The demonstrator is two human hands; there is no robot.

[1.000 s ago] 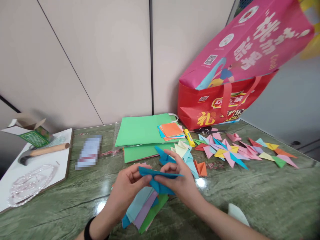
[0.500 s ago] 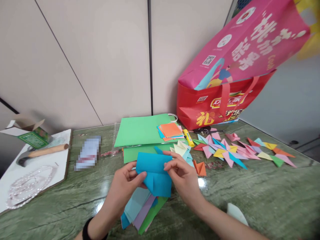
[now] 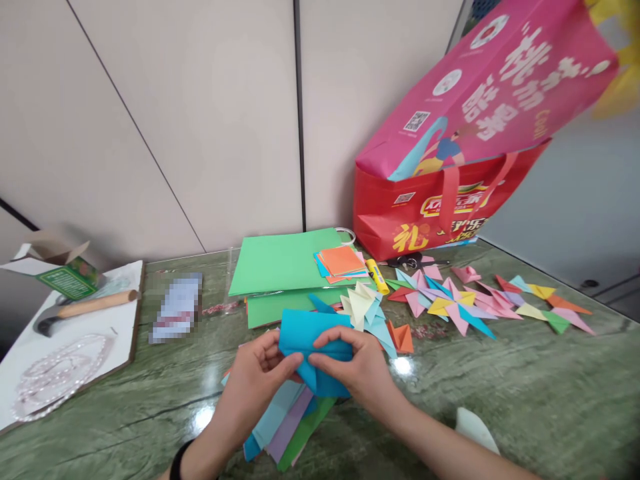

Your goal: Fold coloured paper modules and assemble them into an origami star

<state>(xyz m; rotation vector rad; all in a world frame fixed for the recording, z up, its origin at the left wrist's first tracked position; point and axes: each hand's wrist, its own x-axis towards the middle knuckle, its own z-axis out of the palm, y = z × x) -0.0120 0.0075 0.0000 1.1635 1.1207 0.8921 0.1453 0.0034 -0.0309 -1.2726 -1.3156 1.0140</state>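
Pale wall panels (image 3: 200,120) with dark seams (image 3: 300,120) stand behind a glossy, green-veined worktop (image 3: 125,433) reflecting bright spots of light (image 3: 403,367).

Blue sheet (image 3: 306,328) matt paper; tabletop (image 3: 430,400) glossy, stone-like; hammer handle (image 3: 97,303) wood.

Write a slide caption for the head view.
Left hand and right hand hold creased blue origami paper over fanned coloured paper pieces.

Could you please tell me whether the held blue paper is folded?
Partly folded: the blue paper shows a crosswise crease and an angled flap below it.
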